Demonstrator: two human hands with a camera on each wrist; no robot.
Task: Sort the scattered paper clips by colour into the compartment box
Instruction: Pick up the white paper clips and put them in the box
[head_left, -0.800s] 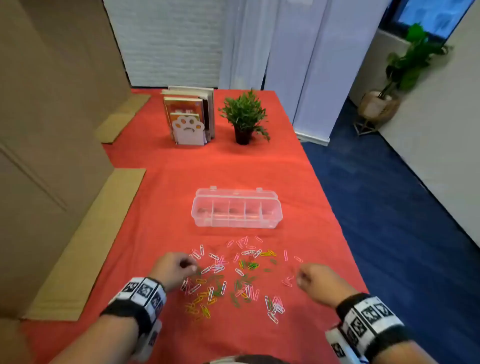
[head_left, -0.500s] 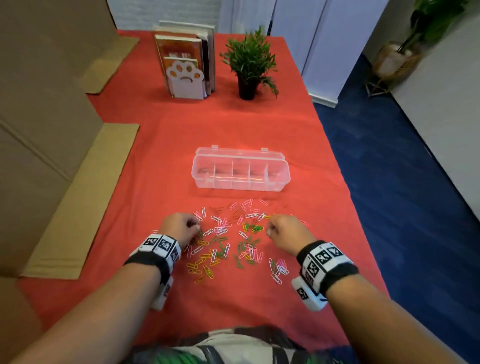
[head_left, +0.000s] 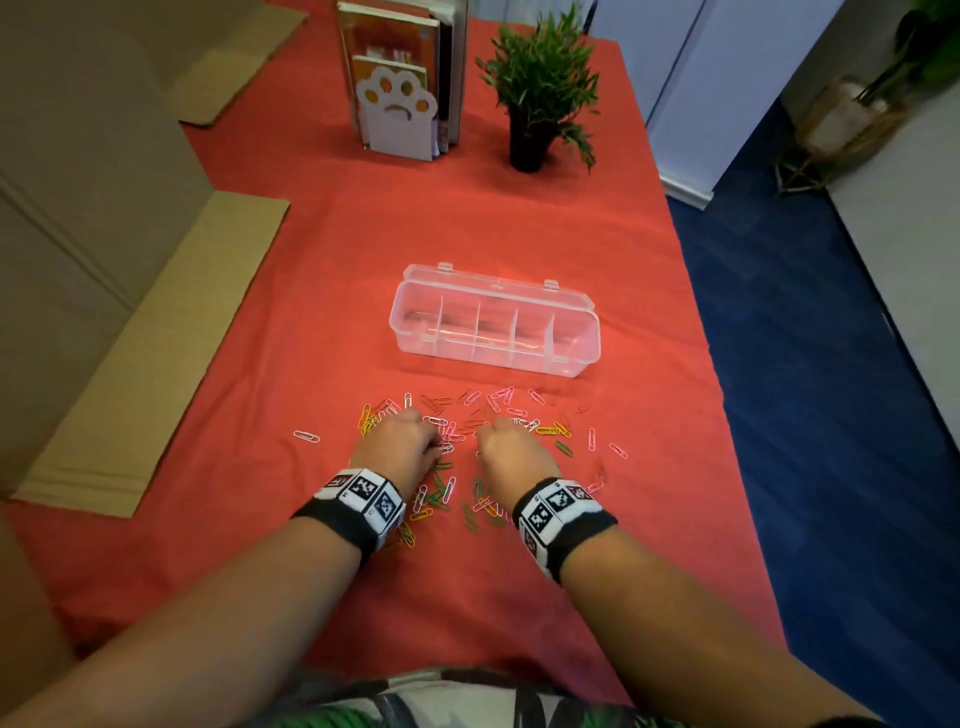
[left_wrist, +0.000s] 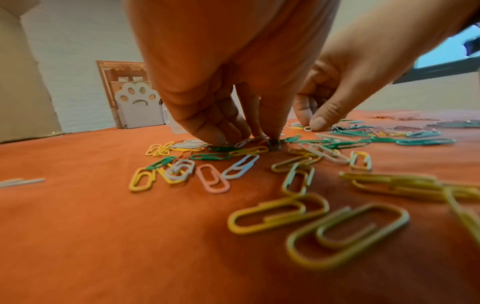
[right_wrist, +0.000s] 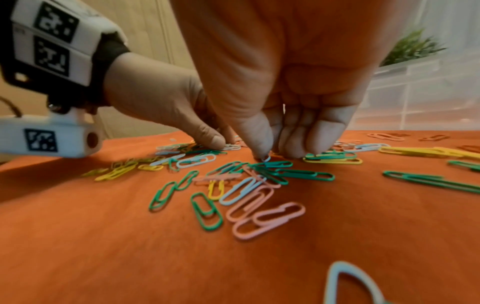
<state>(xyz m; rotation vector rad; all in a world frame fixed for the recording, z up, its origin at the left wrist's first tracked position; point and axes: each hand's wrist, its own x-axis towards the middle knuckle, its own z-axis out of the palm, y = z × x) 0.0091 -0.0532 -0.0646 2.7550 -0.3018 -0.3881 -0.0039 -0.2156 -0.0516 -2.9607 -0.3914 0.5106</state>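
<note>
Lying in a loose, overlapping heap on the red cloth of the bench (head_left: 519, 234), the paper clips (head_left: 457, 452) — white, pink, yellow, green, a few orange that nearly vanish against the cloth — sit just in front of the open clear box (head_left: 496, 325), whose compartments look empty from the head view. Both hands are down in the heap, close together: the left hand (head_left: 402, 452) has its fingers (left_wrist: 226, 123) bunched and curled with the tips on a tangle of clips, apparently pinching a pale one, though which colour it really has I cannot tell; the right hand (head_left: 511, 457) has thumb and fingers (right_wrist: 262, 131) pressed together on the end of a pale blue-white clip that lies across green ones. The likeliest slip, I judge, is a hooked neighbour riding up with the chosen clip and dropping into the wrong compartment, or the two hands knocking each other and scattering the heap. Stray clips to the right lie nearer the bench's right edge, beyond which is blue floor, so a careless sweep could send some over. Room is generous otherwise: open cloth lies between heap and box, and the potted plant (head_left: 537, 93) and the books (head_left: 410, 67) behind a paw-shaped bookend (head_left: 397, 114) stand well apart at the far end.
</note>
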